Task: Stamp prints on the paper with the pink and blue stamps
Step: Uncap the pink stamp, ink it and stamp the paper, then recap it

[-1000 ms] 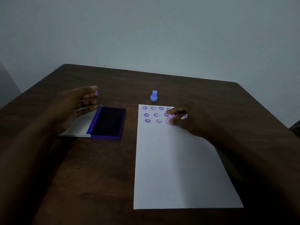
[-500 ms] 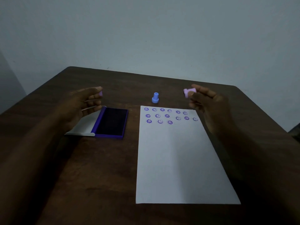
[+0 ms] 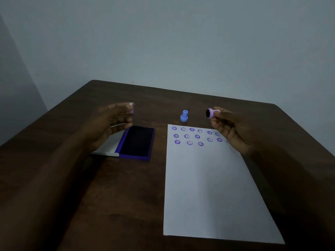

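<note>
My right hand (image 3: pixel 230 129) holds the pink stamp (image 3: pixel 211 113) in the air above the far right corner of the white paper (image 3: pixel 208 187), with its dark inked face turned to the left. The paper carries three rows of purple prints (image 3: pixel 189 136) near its far edge. The blue stamp (image 3: pixel 184 116) stands upright on the table just beyond the paper. My left hand (image 3: pixel 110 122) hovers over the open purple ink pad (image 3: pixel 136 143) and pinches a small pink piece (image 3: pixel 132 108) at its fingertips.
The ink pad's grey lid (image 3: pixel 110 144) lies folded open to the left, partly under my left hand. The dark wooden table (image 3: pixel 116 196) ends at a pale wall behind; its right edge runs close past my right forearm.
My right hand lifted the pink stamp off the paper, leaving a new print in the third row, and turned its face sideways. My left hand stayed put.
</note>
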`<action>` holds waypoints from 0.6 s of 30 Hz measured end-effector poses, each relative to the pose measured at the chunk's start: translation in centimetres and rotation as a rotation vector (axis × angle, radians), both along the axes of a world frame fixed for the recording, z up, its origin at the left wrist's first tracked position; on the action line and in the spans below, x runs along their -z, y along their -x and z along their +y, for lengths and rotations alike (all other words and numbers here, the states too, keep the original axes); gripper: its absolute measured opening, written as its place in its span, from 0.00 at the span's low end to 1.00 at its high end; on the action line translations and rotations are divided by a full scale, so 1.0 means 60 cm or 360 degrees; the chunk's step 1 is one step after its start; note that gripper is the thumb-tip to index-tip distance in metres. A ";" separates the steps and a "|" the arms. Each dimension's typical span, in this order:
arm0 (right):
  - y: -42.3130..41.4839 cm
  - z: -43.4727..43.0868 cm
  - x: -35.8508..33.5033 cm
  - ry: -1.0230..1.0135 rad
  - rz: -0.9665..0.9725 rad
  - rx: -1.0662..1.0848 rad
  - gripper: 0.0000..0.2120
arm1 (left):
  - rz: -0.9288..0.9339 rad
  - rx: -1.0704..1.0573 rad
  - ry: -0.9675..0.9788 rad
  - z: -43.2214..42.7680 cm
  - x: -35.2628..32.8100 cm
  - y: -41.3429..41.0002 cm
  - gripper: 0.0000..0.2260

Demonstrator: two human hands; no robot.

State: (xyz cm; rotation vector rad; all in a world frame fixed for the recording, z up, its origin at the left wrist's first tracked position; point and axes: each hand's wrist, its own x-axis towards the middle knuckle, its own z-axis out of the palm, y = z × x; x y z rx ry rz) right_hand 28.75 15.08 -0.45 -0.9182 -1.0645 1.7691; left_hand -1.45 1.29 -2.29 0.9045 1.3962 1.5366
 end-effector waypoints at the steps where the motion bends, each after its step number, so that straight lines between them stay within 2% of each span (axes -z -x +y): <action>1: 0.008 -0.002 -0.005 -0.0037 -0.0039 -0.0031 0.13 | -0.0011 0.0019 -0.0007 0.000 0.000 -0.002 0.21; 6: 0.064 -0.034 -0.018 -0.0229 -0.0036 -0.0248 0.15 | -0.0078 0.0179 -0.0048 -0.001 -0.002 -0.022 0.17; 9: 0.101 -0.055 -0.021 -0.0305 -0.0030 -0.0359 0.12 | -0.0112 0.0234 -0.0092 0.000 -0.003 -0.040 0.18; 18: 0.147 -0.081 -0.022 -0.0462 -0.0207 -0.0490 0.11 | -0.0121 0.0245 -0.0206 0.002 -0.004 -0.053 0.19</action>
